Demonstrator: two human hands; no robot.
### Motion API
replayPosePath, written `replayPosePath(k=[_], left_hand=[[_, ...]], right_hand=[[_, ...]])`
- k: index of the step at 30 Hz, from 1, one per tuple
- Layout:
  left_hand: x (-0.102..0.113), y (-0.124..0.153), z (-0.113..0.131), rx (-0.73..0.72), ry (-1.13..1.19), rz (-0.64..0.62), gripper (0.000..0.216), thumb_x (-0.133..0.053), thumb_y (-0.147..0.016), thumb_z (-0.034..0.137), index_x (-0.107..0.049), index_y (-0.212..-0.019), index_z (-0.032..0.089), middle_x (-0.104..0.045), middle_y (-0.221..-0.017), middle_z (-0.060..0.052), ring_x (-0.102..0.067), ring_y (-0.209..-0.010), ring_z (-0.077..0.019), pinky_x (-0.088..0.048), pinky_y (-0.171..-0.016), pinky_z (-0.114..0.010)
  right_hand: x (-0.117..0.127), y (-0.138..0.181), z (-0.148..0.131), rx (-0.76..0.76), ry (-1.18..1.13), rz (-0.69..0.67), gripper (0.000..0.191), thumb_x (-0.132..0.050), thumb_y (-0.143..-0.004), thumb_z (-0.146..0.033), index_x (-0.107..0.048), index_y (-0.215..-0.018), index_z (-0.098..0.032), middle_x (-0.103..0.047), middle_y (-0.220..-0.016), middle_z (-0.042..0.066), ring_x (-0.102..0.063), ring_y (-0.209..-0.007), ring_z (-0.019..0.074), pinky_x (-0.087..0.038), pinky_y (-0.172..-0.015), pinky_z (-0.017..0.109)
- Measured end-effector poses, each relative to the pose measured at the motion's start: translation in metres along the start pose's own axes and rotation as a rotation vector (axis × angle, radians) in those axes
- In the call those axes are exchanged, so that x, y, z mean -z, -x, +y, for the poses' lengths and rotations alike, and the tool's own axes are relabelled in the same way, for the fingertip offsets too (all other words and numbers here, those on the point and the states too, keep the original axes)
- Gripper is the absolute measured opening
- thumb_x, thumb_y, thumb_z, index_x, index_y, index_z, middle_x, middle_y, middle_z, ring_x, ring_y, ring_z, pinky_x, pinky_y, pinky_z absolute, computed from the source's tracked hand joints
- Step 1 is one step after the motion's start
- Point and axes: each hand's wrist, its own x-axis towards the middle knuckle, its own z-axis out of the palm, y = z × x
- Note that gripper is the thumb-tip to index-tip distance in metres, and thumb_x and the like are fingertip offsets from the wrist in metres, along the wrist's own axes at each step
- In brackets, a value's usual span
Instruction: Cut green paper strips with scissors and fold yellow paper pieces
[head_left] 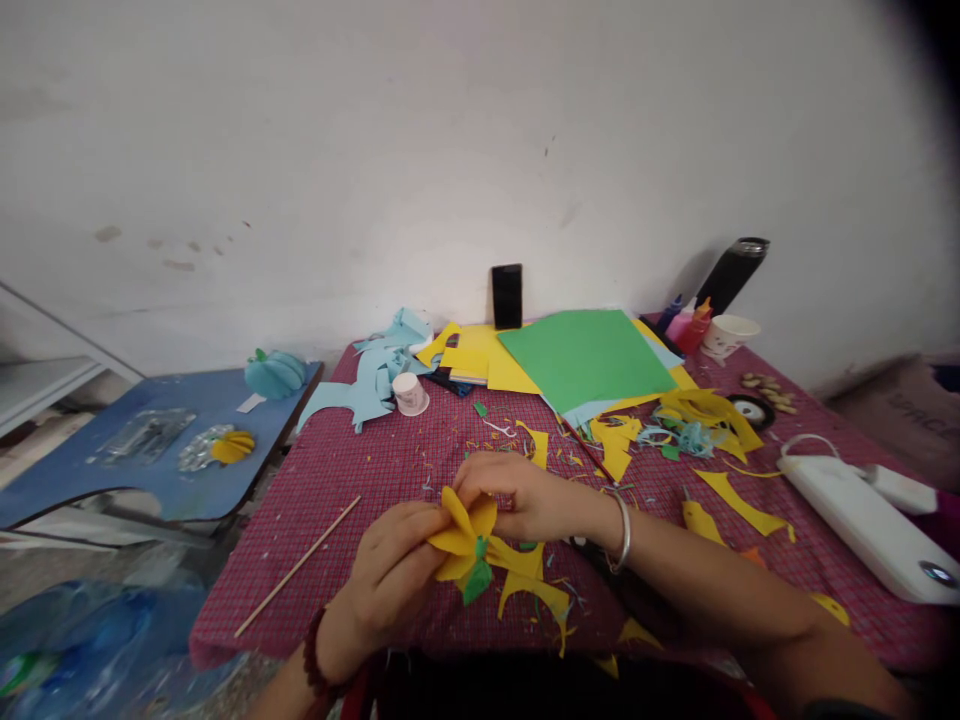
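A folded yellow paper shape (pixel 465 535) with a small green paper leaf (pixel 477 580) is held between both hands over the red checked tablecloth (pixel 360 470). My left hand (pixel 394 580) grips it from below, fingers curled round it. My right hand (pixel 517 495), with a silver bangle on the wrist, pinches its top from the right. Yellow offcuts (pixel 536 590) lie just under the hands.
A thin wooden stick (pixel 296 567) lies to the left. Green paper sheets (pixel 589 355), yellow paper sheets and blue scraps (pixel 375 385) lie at the back, with a black phone (pixel 507 296), paper cups, glue bottles and a black flask (pixel 731 272). A white device (pixel 862 520) lies right. A blue side table (pixel 150 440) holds paper fruits.
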Motion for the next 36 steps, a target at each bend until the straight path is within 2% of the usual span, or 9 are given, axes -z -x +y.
replayPosePath(k=[3,6,9,13,20,25,30,36], left_hand=[[-0.001,-0.004,0.003,0.118,0.087,0.022,0.024,-0.060,-0.081,0.002,-0.063,-0.099,0.018,-0.069,-0.099,-0.009,-0.066,-0.091,-0.0184,-0.058,-0.076,-0.030],[-0.005,-0.010,0.006,0.361,0.300,0.033,0.016,-0.060,-0.083,0.006,-0.062,-0.090,0.020,-0.066,-0.089,-0.005,-0.064,-0.079,-0.0150,-0.054,-0.068,-0.026],[-0.009,-0.013,0.007,0.573,0.470,0.070,0.011,-0.063,-0.082,0.011,-0.059,-0.078,0.020,-0.062,-0.081,-0.001,-0.060,-0.074,-0.0130,-0.051,-0.067,-0.024],[-0.011,-0.011,0.006,0.692,0.550,0.089,0.013,-0.064,-0.081,0.010,-0.058,-0.077,0.020,-0.061,-0.081,0.001,-0.059,-0.076,-0.0128,-0.049,-0.068,-0.023],[-0.004,-0.002,0.003,0.728,0.503,0.104,0.017,-0.061,-0.081,0.007,-0.057,-0.072,0.020,-0.060,-0.077,0.001,-0.057,-0.073,-0.0126,-0.046,-0.066,-0.024],[0.010,0.001,0.002,0.619,0.279,0.013,0.019,-0.058,-0.082,0.004,-0.065,-0.082,0.021,-0.064,-0.091,-0.002,-0.062,-0.085,-0.0142,-0.049,-0.076,-0.026],[0.022,0.006,0.002,0.535,0.168,-0.008,0.015,-0.062,-0.081,0.005,-0.066,-0.081,0.020,-0.065,-0.085,-0.003,-0.063,-0.079,-0.0132,-0.051,-0.069,-0.024],[0.029,0.011,0.003,0.490,0.162,-0.007,0.016,-0.060,-0.082,0.004,-0.066,-0.082,0.019,-0.067,-0.083,-0.004,-0.063,-0.077,-0.0140,-0.051,-0.068,-0.024]], right_hand=[[-0.001,-0.002,0.000,-0.013,-0.087,0.011,0.010,-0.059,-0.091,-0.025,-0.061,-0.087,-0.017,-0.063,-0.087,0.005,-0.059,-0.085,0.0151,-0.048,-0.080,0.027],[-0.005,-0.003,-0.001,-0.075,-0.058,0.053,0.014,-0.057,-0.092,-0.027,-0.060,-0.083,-0.017,-0.062,-0.080,0.003,-0.059,-0.077,0.0146,-0.047,-0.074,0.026],[-0.011,-0.002,0.000,-0.195,0.038,0.068,0.014,-0.055,-0.092,-0.023,-0.058,-0.079,-0.017,-0.060,-0.073,0.001,-0.056,-0.070,0.0138,-0.045,-0.068,0.025],[-0.018,-0.003,0.003,-0.266,-0.015,0.078,0.013,-0.057,-0.088,-0.019,-0.056,-0.075,-0.017,-0.057,-0.070,-0.001,-0.053,-0.065,0.0123,-0.042,-0.063,0.023],[-0.024,-0.013,0.011,-0.371,-0.311,0.148,0.009,-0.065,-0.083,-0.022,-0.060,-0.079,-0.016,-0.060,-0.076,-0.001,-0.054,-0.070,0.0116,-0.044,-0.068,0.023],[-0.029,-0.016,0.024,-0.356,-0.299,0.153,0.011,-0.061,-0.086,-0.024,-0.061,-0.078,-0.016,-0.062,-0.077,0.001,-0.057,-0.072,0.0132,-0.045,-0.068,0.025],[-0.032,-0.019,0.029,-0.322,-0.263,0.119,0.015,-0.056,-0.089,-0.025,-0.061,-0.078,-0.017,-0.062,-0.078,0.002,-0.057,-0.073,0.0145,-0.046,-0.069,0.027],[-0.035,-0.026,0.022,-0.196,-0.173,0.024,0.038,-0.047,-0.095,-0.047,-0.062,-0.078,-0.016,-0.061,-0.077,0.004,-0.056,-0.073,0.0151,-0.046,-0.072,0.029]])
